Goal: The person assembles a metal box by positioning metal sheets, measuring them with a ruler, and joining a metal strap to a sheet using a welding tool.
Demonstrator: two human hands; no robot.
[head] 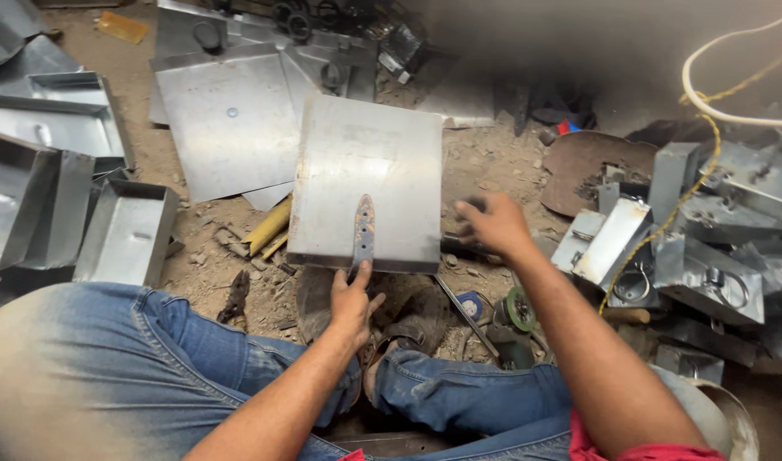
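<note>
A flat grey metal sheet (365, 175) lies on the dirt floor in front of my crossed legs. A narrow rusty metal strip (363, 229) rests on its near edge. My left hand (353, 303) pinches the strip's near end with thumb on top. My right hand (492, 224) is blurred, just right of the sheet, with fingers curled over a dark tool handle (459, 246) on the floor; how firmly it grips is unclear.
Folded metal trays (126, 232) stack at the left and more sheets (229, 119) lie behind. Metal boxes with ring handles (707, 269) pile at the right under a yellow cord (664, 226). An angle grinder (515, 312) and pliers (236, 294) lie near my knees.
</note>
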